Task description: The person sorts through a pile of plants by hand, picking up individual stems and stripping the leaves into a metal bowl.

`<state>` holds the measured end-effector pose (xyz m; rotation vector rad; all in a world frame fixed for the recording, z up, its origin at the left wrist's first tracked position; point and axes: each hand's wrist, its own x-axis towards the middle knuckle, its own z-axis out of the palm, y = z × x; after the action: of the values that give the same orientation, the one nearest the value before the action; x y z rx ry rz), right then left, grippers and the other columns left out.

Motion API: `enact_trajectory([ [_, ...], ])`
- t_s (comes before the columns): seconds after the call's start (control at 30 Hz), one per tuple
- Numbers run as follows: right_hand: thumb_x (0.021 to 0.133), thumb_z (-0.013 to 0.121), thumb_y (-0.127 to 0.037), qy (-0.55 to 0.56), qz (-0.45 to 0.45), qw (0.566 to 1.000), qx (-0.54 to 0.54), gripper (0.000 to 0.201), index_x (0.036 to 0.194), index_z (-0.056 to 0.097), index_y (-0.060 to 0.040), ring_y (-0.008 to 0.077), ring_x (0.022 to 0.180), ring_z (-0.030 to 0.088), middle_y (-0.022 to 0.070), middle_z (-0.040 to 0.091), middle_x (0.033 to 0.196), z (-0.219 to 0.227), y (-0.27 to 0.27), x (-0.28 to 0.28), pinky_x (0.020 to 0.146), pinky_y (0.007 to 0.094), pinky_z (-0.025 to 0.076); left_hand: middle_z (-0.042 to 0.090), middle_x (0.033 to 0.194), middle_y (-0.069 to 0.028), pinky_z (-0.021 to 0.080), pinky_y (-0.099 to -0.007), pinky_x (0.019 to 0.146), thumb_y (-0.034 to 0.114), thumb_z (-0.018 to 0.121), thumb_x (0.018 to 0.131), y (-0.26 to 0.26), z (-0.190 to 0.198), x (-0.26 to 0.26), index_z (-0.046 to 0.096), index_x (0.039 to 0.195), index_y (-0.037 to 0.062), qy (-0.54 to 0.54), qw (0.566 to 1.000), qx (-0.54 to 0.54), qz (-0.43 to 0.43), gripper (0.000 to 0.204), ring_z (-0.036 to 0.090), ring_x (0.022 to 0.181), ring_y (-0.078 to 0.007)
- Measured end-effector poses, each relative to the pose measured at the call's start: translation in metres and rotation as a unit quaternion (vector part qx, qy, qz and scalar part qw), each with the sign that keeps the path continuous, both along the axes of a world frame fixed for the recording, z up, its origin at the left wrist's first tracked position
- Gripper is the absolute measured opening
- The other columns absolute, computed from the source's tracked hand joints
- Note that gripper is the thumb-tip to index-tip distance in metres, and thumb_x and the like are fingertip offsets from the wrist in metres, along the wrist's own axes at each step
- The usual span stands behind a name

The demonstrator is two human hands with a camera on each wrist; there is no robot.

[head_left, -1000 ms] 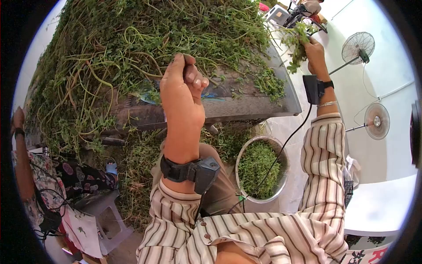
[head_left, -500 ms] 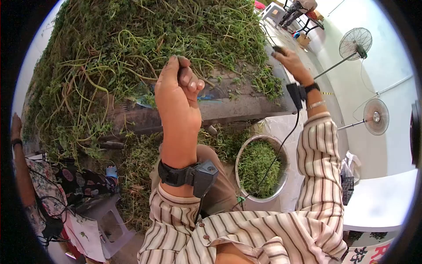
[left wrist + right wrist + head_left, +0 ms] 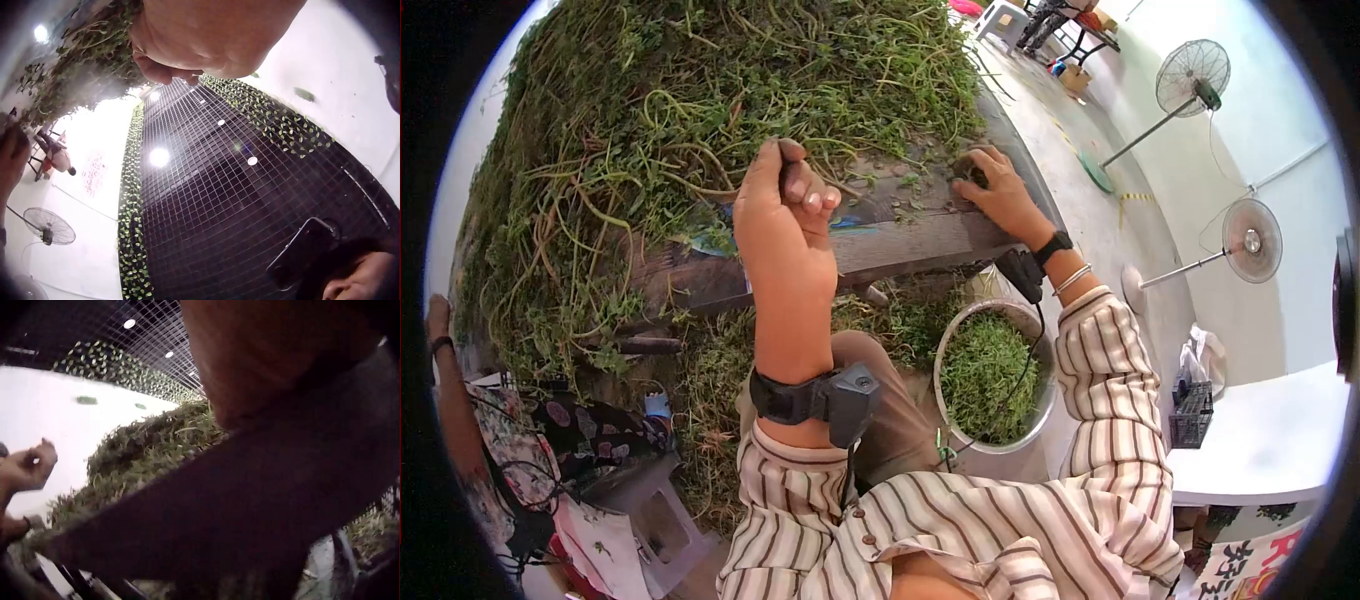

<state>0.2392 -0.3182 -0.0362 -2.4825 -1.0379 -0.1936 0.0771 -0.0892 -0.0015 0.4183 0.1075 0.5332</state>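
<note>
A tall heap of leafy green stems [image 3: 730, 70] covers most of the dark wooden table [image 3: 920, 235]. My left hand [image 3: 785, 215] is raised over the table's front edge, fingers loosely curled and thumb near the forefinger, with nothing visible in it. Near the table's right corner my right hand [image 3: 1005, 200] reaches down, its thumb and fingers around a small dark clump of greens [image 3: 970, 172] on the wood. In the right wrist view the dark table edge hides most of that hand's work.
A metal basin [image 3: 945, 395] of cut greens stands on the floor below the table's front. More stems [image 3: 705, 430] lie under the table. At the left sits another person [image 3: 485, 430] beside a plastic stool [image 3: 665, 520]. Two fans [image 3: 1193, 78] stand at the right.
My right hand held a leafy bunch beyond the table's right edge; that bunch has left it, and the hand has come back left onto the tabletop greens. My left hand keeps its pose.
</note>
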Motion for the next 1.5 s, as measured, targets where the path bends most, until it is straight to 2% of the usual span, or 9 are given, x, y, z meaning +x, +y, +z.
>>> enact_trajectory([
  [0.27,0.074,0.055,-0.003,-0.166,-0.106,0.980,-0.016,0.024,0.097,0.051,0.0011,0.0378,0.095,0.046,0.0200,0.051,0.098,-0.024,-0.130,-0.072,0.083,0.0422,0.039,0.034,0.060,0.0033,0.036,-0.0257,0.053,0.021,0.043,0.095,0.009,0.006,-0.006,0.049,0.085,0.0052,0.001,1.000,0.004,0.011,0.020,0.036,0.053,-0.0071],
  [0.4,0.071,0.059,-0.010,0.042,-0.249,0.920,-0.301,0.018,0.086,0.060,-0.0005,0.0356,0.093,0.049,0.0188,0.055,0.094,-0.075,-0.240,-0.103,0.084,0.0429,0.040,0.035,0.060,0.0032,0.036,-0.0257,0.053,0.021,0.043,0.095,0.006,0.003,-0.007,0.050,0.085,0.0050,-0.001,1.000,-0.006,0.005,0.020,0.037,0.052,-0.0075],
  [0.47,0.070,0.061,-0.013,0.057,-0.266,0.948,-0.167,0.019,0.084,0.063,-0.0013,0.0350,0.095,0.050,0.0177,0.057,0.093,-0.087,-0.259,-0.111,0.087,0.0432,0.039,0.036,0.060,0.0031,0.036,-0.0258,0.053,0.021,0.043,0.095,0.003,0.004,-0.007,0.050,0.086,0.0051,0.006,1.000,-0.002,0.007,0.020,0.037,0.052,-0.0078],
  [0.63,0.078,0.057,-0.008,0.031,-0.253,0.965,0.054,0.017,0.092,0.061,0.0013,0.0261,0.081,0.061,0.0141,0.062,0.089,-0.041,-0.191,-0.090,0.069,0.0319,0.050,0.039,0.062,0.0013,0.036,-0.0304,0.054,0.024,0.044,0.094,0.001,-0.004,-0.003,0.052,0.088,0.0047,-0.009,1.000,0.019,0.009,0.022,0.038,0.054,-0.0103],
  [0.87,0.081,0.056,-0.010,0.097,-0.144,0.974,0.145,0.019,0.096,0.061,0.0012,0.0208,0.081,0.061,0.0124,0.063,0.089,0.046,-0.070,-0.039,0.072,0.0298,0.048,0.038,0.064,0.0022,0.036,-0.0276,0.053,0.023,0.044,0.095,-0.002,-0.004,-0.004,0.051,0.089,0.0050,0.017,0.999,0.027,0.022,0.021,0.038,0.056,-0.0094],
  [1.07,0.081,0.056,-0.013,0.145,0.024,0.982,0.115,0.022,0.098,0.059,0.0018,0.0240,0.082,0.058,0.0152,0.060,0.088,0.047,-0.009,-0.009,0.074,0.0313,0.046,0.039,0.060,0.0021,0.038,-0.0291,0.053,0.025,0.045,0.094,-0.007,-0.008,0.004,0.052,0.085,0.0055,0.036,0.997,0.066,0.024,0.022,0.039,0.053,-0.0089],
  [1.13,0.079,0.057,-0.014,0.108,0.102,0.989,0.011,0.025,0.099,0.058,0.0018,0.0307,0.083,0.056,0.0180,0.058,0.090,0.046,-0.001,-0.009,0.074,0.0355,0.045,0.039,0.060,0.0027,0.037,-0.0286,0.054,0.025,0.046,0.094,-0.010,-0.006,0.006,0.052,0.086,0.0057,0.039,0.996,0.079,0.000,0.022,0.039,0.054,-0.0084],
  [1.4,0.079,0.057,-0.018,0.186,0.122,0.974,-0.043,0.028,0.100,0.057,0.0020,0.0336,0.084,0.055,0.0195,0.057,0.088,0.049,-0.007,0.008,0.075,0.0394,0.045,0.034,0.060,0.0035,0.034,-0.0253,0.053,0.022,0.044,0.095,-0.024,0.015,0.032,0.050,0.084,0.0062,0.028,0.999,0.042,0.018,0.020,0.036,0.053,-0.0075],
  [1.5,0.080,0.057,-0.018,0.101,0.120,0.987,-0.032,0.028,0.100,0.057,0.0015,0.0311,0.082,0.056,0.0185,0.058,0.088,0.066,0.002,0.012,0.074,0.0382,0.045,0.035,0.061,0.0034,0.034,-0.0258,0.053,0.023,0.044,0.095,-0.035,0.011,0.037,0.050,0.085,0.0066,0.000,1.000,0.016,0.005,0.020,0.035,0.053,-0.0075],
])
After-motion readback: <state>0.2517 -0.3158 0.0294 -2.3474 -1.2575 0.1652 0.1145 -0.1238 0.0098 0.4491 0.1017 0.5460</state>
